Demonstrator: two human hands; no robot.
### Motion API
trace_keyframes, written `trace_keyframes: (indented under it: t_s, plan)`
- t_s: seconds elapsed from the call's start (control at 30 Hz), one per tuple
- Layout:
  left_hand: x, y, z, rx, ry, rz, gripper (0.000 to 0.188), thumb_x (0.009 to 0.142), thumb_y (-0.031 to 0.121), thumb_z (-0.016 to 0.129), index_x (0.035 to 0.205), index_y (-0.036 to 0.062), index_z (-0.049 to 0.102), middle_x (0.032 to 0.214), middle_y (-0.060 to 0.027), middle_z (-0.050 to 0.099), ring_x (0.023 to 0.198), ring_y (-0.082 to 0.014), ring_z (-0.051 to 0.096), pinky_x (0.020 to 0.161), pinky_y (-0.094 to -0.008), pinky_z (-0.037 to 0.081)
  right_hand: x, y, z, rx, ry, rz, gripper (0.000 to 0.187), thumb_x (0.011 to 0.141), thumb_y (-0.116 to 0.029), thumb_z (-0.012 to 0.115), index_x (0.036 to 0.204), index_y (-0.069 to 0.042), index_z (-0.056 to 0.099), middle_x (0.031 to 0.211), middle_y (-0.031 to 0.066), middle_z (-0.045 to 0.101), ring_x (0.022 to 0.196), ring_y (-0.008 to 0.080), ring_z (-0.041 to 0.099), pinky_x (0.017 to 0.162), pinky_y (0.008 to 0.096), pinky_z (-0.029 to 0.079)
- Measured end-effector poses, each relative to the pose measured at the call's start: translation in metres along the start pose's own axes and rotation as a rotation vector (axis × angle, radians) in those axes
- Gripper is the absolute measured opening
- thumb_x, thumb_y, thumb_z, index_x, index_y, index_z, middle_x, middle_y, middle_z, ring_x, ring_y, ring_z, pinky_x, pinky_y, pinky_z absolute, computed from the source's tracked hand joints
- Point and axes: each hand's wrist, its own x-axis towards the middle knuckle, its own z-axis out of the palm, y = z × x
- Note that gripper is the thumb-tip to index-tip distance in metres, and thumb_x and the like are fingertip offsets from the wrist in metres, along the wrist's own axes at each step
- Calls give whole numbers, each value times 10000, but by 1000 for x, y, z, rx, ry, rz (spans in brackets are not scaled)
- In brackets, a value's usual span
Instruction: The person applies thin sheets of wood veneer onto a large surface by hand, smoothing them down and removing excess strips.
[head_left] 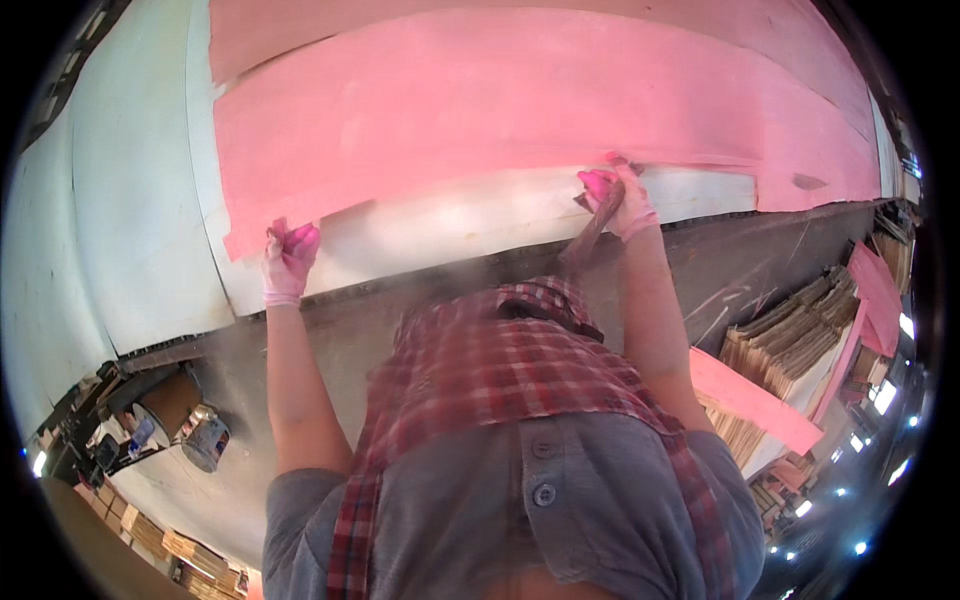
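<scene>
A wide, thin pink sheet (480, 95) lies over a white surface (450, 212), with its near edge uneven. My left hand (288, 264), in a thin pink-stained glove, is closed at that edge by the sheet's near left corner, fingers curled on it. Farther right, my right hand (628, 200), gloved the same way, is closed around a dark, narrow, limp strip (597, 232) that dangles toward my body. Its fingertips reach the near edge of the pink sheet. Between my hands, a band of the white surface shows.
More pink sheeting (820, 150) continues at the right. Pale panels (140, 190) stretch away on the left. Below right stand stacked thin wooden sheets (790, 325) with a pink board (755, 400) beside them. A bucket (205, 443) is at lower left.
</scene>
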Motion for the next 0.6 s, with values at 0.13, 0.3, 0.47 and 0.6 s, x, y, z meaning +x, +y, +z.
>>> trace_keyframes:
  t_s: [0.13,0.3,0.47,0.6]
  plan:
    - [-10,11,10,17,-6,10,459,856,393,498,1167,59,447,1004,-188,573,957,-344,557,886,-468,436,-4,-8,7,346,-8,-231,198,846,-277,501,1005,-160,511,1056,86,535,857,161,550,715,307,464]
    - [-9,10,15,-9,32,26,426,871,358,485,1157,44,453,1038,-192,552,976,-358,545,895,-462,431,14,-8,-4,362,-114,-232,153,805,-228,584,918,-129,557,1008,81,598,680,128,535,752,308,465]
    - [17,-11,14,-70,107,37,282,872,350,488,1075,160,536,1000,-110,588,971,-300,567,800,-397,489,41,29,-23,324,43,-189,156,782,-240,603,898,-139,574,923,45,604,658,134,511,764,328,463]
    - [27,-25,26,-60,229,-99,236,898,323,443,1055,174,536,972,-81,590,963,-281,571,752,-369,506,59,29,-32,276,74,-218,165,796,-195,576,955,-152,557,890,22,584,682,164,517,774,364,473]
